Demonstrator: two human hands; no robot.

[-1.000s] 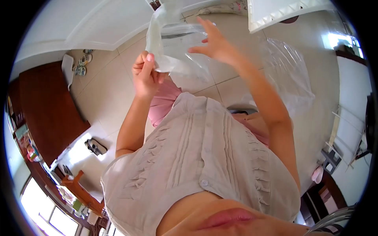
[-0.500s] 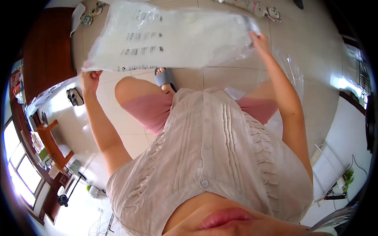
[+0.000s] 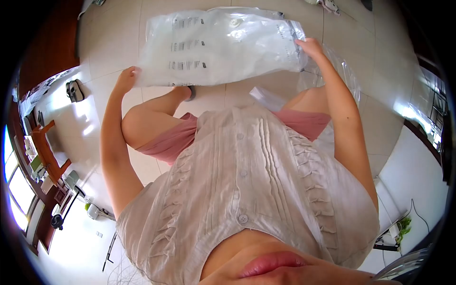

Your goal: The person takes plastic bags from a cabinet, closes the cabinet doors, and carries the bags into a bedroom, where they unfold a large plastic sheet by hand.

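Observation:
A large see-through plastic bag [image 3: 228,52] with rows of small black print is spread out in front of me, above the tiled floor. My left hand [image 3: 127,79] is closed, pinching the bag's near left corner. On the other side, my right hand [image 3: 311,47] is closed on its right edge, with the thumb over the film. The bag looks fairly flat, with shiny wrinkles. Beyond my right forearm lies more clear plastic [image 3: 346,76], and a pale folded plastic piece [image 3: 267,98] is on the floor between my legs.
Beige floor tiles [image 3: 111,45] surround me. Dark shoes [image 3: 75,90] stand at the left, near a brown wooden piece of furniture [image 3: 50,45]. A wooden stool-like frame [image 3: 47,149] is farther back on that side. Part of a slipper [image 3: 191,93] shows below the bag.
The bag has come down and shifted right on its left side, covering most of the slippered foot. My left hand moved right and slightly up in view; both hands keep hold.

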